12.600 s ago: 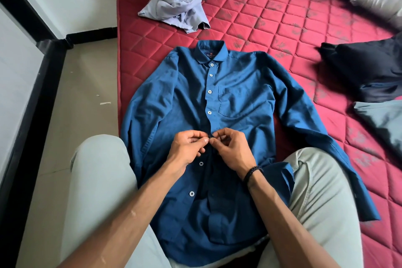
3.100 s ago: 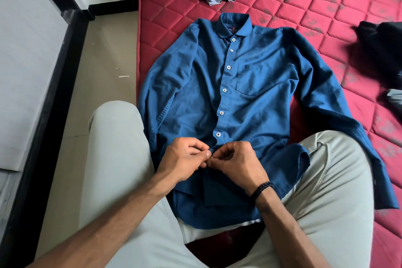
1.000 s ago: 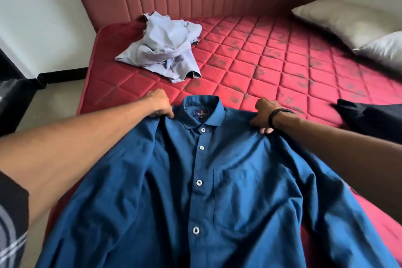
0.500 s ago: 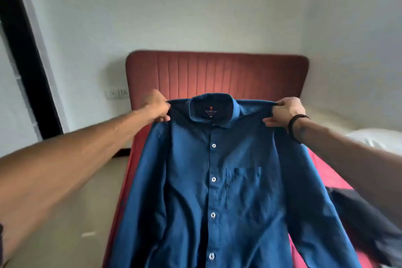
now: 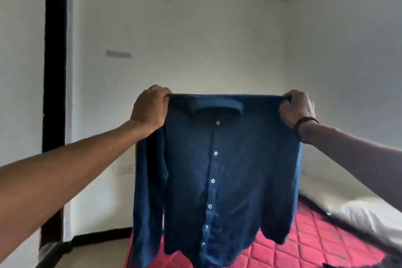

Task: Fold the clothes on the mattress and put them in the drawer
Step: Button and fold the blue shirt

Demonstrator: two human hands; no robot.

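Observation:
A buttoned blue shirt point(image 5: 228, 169) hangs upright in the air in front of me, its button front facing me and its collar folded down. My left hand point(image 5: 150, 111) grips its left shoulder and my right hand point(image 5: 297, 107), with a black wristband, grips its right shoulder. The sleeves hang down at the sides. The shirt's hem dangles just above the red quilted mattress point(image 5: 304, 248). The other clothes on the mattress are hidden behind the shirt or out of frame, apart from a dark garment's edge point(image 5: 339, 264) at the bottom right.
White pillows point(image 5: 359, 213) lie along the right side of the mattress. A white wall with a socket plate point(image 5: 126, 168) stands behind. A black door frame point(image 5: 54, 93) is at the left, with bare floor point(image 5: 91, 254) beside the mattress.
Both hands have raised the shirt higher, off the mattress, and my view has tilted up to the wall. The headboard and the crumpled grey garment are no longer in view.

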